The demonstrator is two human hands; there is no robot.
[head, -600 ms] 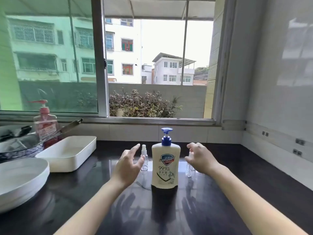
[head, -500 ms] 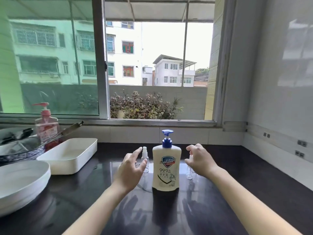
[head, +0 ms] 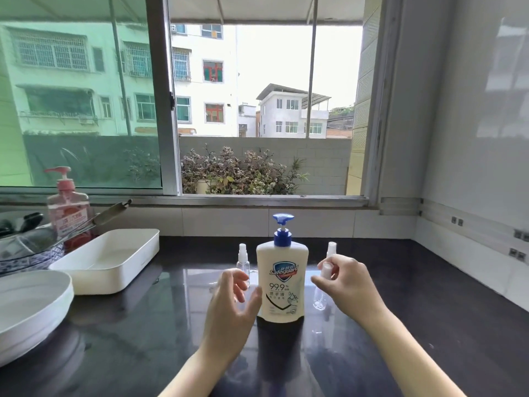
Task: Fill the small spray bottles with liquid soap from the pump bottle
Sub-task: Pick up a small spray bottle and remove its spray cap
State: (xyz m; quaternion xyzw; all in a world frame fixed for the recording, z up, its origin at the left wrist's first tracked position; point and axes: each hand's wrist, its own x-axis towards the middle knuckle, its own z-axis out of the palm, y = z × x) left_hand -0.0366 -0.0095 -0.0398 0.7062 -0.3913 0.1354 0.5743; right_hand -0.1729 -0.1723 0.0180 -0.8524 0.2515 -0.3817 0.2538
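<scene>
A white pump bottle (head: pixel 282 282) with a blue pump stands upright at the middle of the dark counter. My right hand (head: pixel 347 285) pinches the capped top of a small clear spray bottle (head: pixel 319 299) just right of it. I cannot tell whether that bottle rests on the counter. A second small spray bottle (head: pixel 331 247) shows behind my right hand. Another small spray bottle (head: pixel 242 262) stands left of the pump bottle. My left hand (head: pixel 232 308) hovers with relaxed fingers in front of it, holding nothing, thumb close to the pump bottle's left side.
A white rectangular tray (head: pixel 108 262) sits at the left, with stacked white plates (head: pixel 28 305) nearer me. A pink pump bottle (head: pixel 67 207) and a bowl of utensils (head: pixel 25 247) stand by the window sill. A tiled wall bounds the counter on the right.
My right hand has taken hold of the small spray bottle on the right. My left hand has drawn back from the left spray bottle toward the pump bottle's side.
</scene>
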